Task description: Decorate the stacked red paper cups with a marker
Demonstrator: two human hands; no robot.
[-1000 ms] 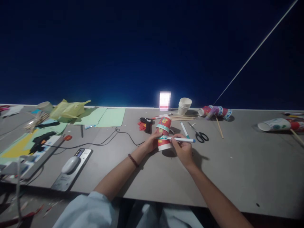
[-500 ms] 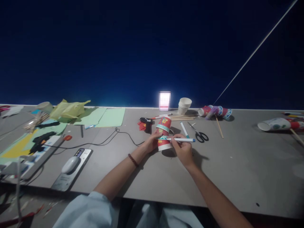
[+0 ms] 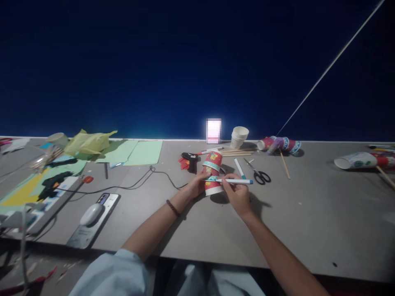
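Two red patterned paper cups (image 3: 213, 164) stand joined in a slightly tilted column in front of me. My left hand (image 3: 197, 184) is closed around their left side. Between the fingers of my right hand (image 3: 238, 193) is a white marker (image 3: 236, 181) with a blue end. Its tip points left and reaches the blue-and-white band of the lower cup; whether it touches cannot be made out. The marker's cap (image 3: 243, 176) end of another white-and-teal pen lies just beyond my right hand, beside black-handled scissors (image 3: 261, 176).
Behind the cups lie a black glue gun (image 3: 190, 158), wooden sticks (image 3: 236, 153) and stacked white cups (image 3: 239, 137). Decorated cup rolls (image 3: 288, 144) rest to the right. A phone (image 3: 92, 224) with a white mouse (image 3: 91, 214), a power strip (image 3: 55, 201) and green paper (image 3: 143, 152) are left.
Almost nothing differs. The marker in my right hand has shifted very slightly; both hands keep their hold.
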